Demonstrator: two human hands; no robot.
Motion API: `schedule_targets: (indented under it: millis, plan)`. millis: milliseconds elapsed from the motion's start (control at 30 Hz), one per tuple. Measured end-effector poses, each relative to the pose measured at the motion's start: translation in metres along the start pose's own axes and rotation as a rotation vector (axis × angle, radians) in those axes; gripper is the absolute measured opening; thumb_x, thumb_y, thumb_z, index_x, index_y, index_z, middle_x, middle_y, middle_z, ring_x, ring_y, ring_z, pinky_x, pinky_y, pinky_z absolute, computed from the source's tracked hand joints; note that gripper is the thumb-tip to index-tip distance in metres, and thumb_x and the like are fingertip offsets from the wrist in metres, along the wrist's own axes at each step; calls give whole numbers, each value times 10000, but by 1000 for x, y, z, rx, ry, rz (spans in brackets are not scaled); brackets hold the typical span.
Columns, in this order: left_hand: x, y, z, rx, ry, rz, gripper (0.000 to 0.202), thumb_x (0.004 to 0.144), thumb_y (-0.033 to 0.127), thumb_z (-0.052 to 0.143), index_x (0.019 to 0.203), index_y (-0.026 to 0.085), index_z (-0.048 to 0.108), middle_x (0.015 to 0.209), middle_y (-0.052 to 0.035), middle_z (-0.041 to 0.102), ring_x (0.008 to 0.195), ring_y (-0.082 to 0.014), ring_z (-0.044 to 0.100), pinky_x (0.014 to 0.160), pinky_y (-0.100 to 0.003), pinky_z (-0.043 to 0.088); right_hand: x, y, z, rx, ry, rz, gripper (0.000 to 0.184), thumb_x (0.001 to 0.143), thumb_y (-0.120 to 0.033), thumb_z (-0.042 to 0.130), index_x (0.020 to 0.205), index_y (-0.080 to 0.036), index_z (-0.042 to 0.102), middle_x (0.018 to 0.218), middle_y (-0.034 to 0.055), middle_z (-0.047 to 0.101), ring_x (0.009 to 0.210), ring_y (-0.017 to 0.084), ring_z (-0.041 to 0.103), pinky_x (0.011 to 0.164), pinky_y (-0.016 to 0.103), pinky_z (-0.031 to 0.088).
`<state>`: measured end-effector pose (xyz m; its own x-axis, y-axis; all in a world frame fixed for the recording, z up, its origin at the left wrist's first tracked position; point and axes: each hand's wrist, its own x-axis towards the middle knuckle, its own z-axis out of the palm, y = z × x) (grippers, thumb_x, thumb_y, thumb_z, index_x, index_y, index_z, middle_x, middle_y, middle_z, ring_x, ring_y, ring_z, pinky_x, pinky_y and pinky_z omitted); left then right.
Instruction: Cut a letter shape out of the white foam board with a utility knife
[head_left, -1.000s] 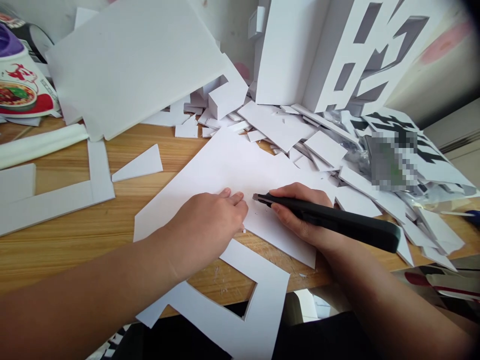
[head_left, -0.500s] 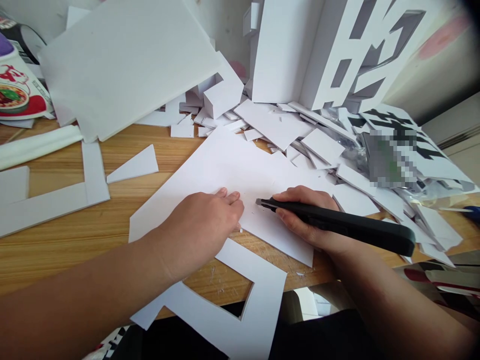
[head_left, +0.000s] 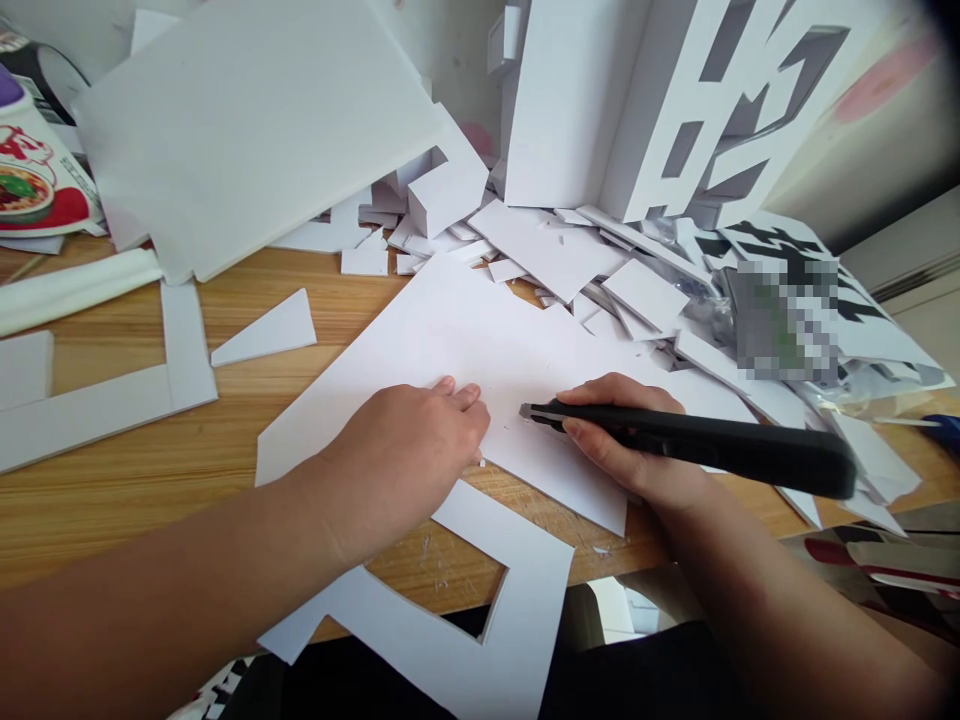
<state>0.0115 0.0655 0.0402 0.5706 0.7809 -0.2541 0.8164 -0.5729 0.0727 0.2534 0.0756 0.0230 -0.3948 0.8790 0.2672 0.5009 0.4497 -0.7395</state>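
A black utility knife point(head_left: 705, 440) is gripped in my right hand point(head_left: 637, 425), its short metal blade pointing left, close over a large white foam board sheet point(head_left: 465, 320). Whether the tip touches the sheet I cannot tell. My left hand point(head_left: 420, 440) lies on the sheet, pressing down with its fingers together and partly bent; the palm side is hidden. Below that hand, a white cut-out frame piece point(head_left: 525, 580) with an angular opening overhangs the table's front edge. Small crumbs of board lie by the left fingertips.
Several white offcuts point(head_left: 540, 245) are heaped behind and right of the sheet. A tall white model point(head_left: 577, 100) stands at the back, and a big white panel point(head_left: 255, 130) leans at back left. A narrow wedge piece point(head_left: 270, 328) lies on the wooden table point(head_left: 112, 520).
My right hand has shifted slightly right with the utility knife, whose back end has swung up and right. My left hand stays almost where it was on the sheet.
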Motion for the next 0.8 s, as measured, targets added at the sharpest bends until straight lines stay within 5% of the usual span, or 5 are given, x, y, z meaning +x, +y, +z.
schedule_targets:
  millis: [167, 267, 433, 633, 800]
  plan:
    - [0, -2, 2, -37, -28, -10, 296, 969, 206, 488, 1242, 138, 577, 1457, -162, 490, 1360, -310, 438, 941, -434, 528, 6, 5, 3, 514, 237, 124, 102, 788, -296, 734, 880, -268, 699, 649, -10, 679, 494, 141, 595, 454, 270, 469]
    - [-1, -3, 3, -46, 4, 39, 262, 968, 204, 493, 1188, 113, 604, 1438, -180, 507, 1359, -301, 444, 1018, -436, 473, 13, 6, -2, 781, 161, 158, 236, 792, -344, 741, 1006, -284, 662, 641, -13, 682, 496, 158, 623, 489, 297, 524]
    - [-4, -4, -2, -2, 81, 108, 209, 950, 174, 508, 1102, 146, 649, 1321, -174, 596, 1233, -330, 564, 903, -452, 532, 21, 3, -11, 786, -108, 336, 312, 733, -296, 805, 1014, -221, 691, 737, 13, 698, 572, 130, 650, 583, 276, 553]
    - [-12, -4, -11, 68, 91, 158, 379, 892, 89, 546, 1229, 238, 637, 1325, -175, 597, 1249, -340, 558, 894, -401, 530, 29, -9, 14, 776, 211, 447, 251, 669, -353, 819, 700, -178, 642, 453, -82, 467, 380, 48, 358, 390, 195, 324]
    - [-16, -2, -13, 131, 77, 185, 592, 836, -8, 529, 1351, 281, 556, 1375, -195, 555, 1262, -366, 541, 905, -417, 515, 28, -13, 33, 558, 264, 450, 301, 678, -394, 803, 648, -193, 581, 423, -77, 464, 365, 74, 367, 368, 217, 265]
